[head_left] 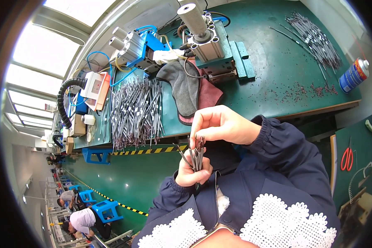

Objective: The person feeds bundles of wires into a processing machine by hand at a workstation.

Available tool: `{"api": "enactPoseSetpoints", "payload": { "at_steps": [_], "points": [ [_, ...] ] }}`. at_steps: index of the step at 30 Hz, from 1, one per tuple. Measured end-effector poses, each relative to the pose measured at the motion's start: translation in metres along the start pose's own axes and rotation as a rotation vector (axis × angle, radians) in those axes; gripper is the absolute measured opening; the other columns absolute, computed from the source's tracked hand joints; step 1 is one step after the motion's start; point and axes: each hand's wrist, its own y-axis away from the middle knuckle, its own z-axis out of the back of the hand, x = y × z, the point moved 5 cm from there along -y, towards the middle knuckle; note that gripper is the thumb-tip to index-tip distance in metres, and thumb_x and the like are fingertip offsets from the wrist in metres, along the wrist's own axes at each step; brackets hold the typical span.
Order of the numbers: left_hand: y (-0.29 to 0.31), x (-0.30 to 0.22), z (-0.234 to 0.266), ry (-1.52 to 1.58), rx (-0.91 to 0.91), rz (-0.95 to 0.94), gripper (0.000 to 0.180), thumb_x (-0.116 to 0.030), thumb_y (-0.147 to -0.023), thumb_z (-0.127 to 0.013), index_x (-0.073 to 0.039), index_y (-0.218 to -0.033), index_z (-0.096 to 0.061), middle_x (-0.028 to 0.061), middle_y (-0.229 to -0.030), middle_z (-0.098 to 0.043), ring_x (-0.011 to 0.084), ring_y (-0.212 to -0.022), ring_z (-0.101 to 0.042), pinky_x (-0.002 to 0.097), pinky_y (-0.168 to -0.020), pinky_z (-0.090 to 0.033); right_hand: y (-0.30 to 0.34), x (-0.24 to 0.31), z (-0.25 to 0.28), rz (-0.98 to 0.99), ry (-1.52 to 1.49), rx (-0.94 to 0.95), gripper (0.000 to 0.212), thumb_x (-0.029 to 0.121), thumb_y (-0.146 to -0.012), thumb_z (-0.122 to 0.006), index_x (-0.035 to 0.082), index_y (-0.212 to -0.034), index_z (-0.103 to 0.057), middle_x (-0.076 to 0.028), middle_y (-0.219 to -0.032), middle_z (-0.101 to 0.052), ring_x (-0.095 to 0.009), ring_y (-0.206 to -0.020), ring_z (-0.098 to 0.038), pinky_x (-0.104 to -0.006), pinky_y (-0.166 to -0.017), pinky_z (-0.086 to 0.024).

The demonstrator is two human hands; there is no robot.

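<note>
My left hand (191, 172) is closed round a small bundle of short black cables (197, 159), held upright in front of my chest just off the table's near edge. The upper ends of the cables fan out slightly above the fist and look brownish. My right hand (224, 124) reaches in from the right and pinches at a cable end at the top of the bundle. Its thumb and forefinger partly cover that tip. Left of my hands, a large heap of similar cables (138, 109) lies along the table edge.
On the green table (260, 97) stand a pneumatic press (211, 47) and a second one (132, 45). Grey and red cloths (182, 89) lie before them. Another cable bundle (314, 39), reddish scraps (301, 91) and a blue spray can (353, 76) are right. Red-handled scissors (346, 159) lie far right.
</note>
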Motion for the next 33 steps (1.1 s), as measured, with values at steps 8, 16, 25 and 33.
{"api": "enactPoseSetpoints", "payload": {
  "at_steps": [8, 16, 25, 33],
  "points": [
    [0.001, 0.005, 0.005, 0.189, 0.125, -0.001, 0.058, 0.002, -0.084, -0.053, -0.013, -0.136, -0.032, 0.0061, -0.057, -0.043, 0.0137, -0.043, -0.043, 0.0252, -0.042, -0.033, -0.003, -0.005, -0.01, 0.073, -0.058, -0.026, 0.01, 0.002, -0.083, -0.059, 0.0, -0.092, -0.056, -0.003, -0.086, -0.061, -0.008, -0.081, -0.058, -0.0229, -0.074, -0.047],
    [-0.005, 0.003, 0.006, 0.197, 0.199, -0.02, 0.047, 0.001, -0.081, -0.059, -0.004, -0.124, -0.04, 0.0059, -0.054, -0.044, 0.013, -0.042, -0.043, 0.0258, -0.04, -0.032, -0.002, -0.002, -0.018, 0.128, -0.085, -0.046, 0.01, -0.002, -0.083, -0.058, 0.001, -0.092, -0.054, -0.005, -0.087, -0.059, -0.011, -0.084, -0.058, -0.0257, -0.077, -0.047],
    [-0.001, 0.011, 0.014, 0.255, 0.263, 0.013, 0.056, -0.001, -0.082, -0.058, -0.013, -0.134, -0.04, 0.0047, -0.053, -0.043, 0.0126, -0.041, -0.043, 0.0236, -0.039, -0.031, 0.002, 0.0, -0.014, 0.049, -0.012, -0.012, 0.013, 0.001, -0.086, -0.055, -0.002, -0.098, -0.06, -0.006, -0.094, -0.061, -0.013, -0.089, -0.058, -0.0266, -0.082, -0.046],
    [-0.007, 0.008, 0.01, 0.24, 0.158, 0.047, 0.048, -0.007, -0.085, -0.057, -0.02, -0.129, -0.043, 0.0016, -0.049, -0.042, 0.0137, -0.035, -0.046, 0.0235, -0.032, -0.033, 0.002, 0.001, -0.002, 0.168, 0.142, -0.083, 0.011, 0.0, -0.085, -0.059, -0.003, -0.095, -0.06, -0.007, -0.089, -0.063, -0.012, -0.084, -0.06, -0.0257, -0.076, -0.048]
  ]
}}
